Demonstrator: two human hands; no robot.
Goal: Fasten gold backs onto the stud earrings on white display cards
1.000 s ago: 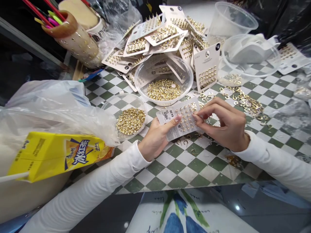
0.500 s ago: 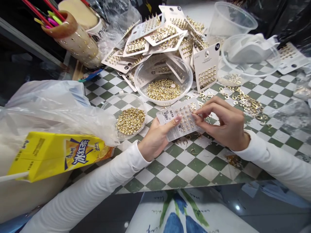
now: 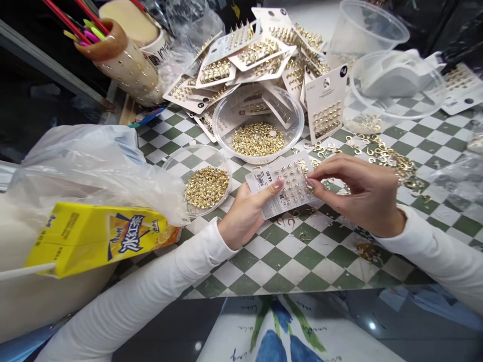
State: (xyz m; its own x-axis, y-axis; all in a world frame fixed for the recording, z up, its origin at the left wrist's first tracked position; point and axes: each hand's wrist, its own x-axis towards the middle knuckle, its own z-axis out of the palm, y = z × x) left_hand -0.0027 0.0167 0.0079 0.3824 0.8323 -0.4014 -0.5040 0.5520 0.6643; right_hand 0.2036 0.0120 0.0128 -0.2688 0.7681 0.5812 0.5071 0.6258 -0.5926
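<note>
We've got the card (image 3: 272,207) over the checkered table (image 3: 264,275), our left hand (image 3: 242,217) clamping it, thumb on top, seemingly for steadiness, our right hand (image 3: 364,196) pinched closed at its far edge, any catch unclear.

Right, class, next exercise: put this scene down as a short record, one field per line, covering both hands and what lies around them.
Left hand: holds the card, thumb on top
Right hand: fingertips at the card's right side; a pinched piece cannot be made out
Clear bowl: gold pieces inside
Shallow dish: gold pieces, left of the bowl
Pile: more cards, behind and beside the bowl
Loose: gold hooks, on the right
Surface: checked table
</note>
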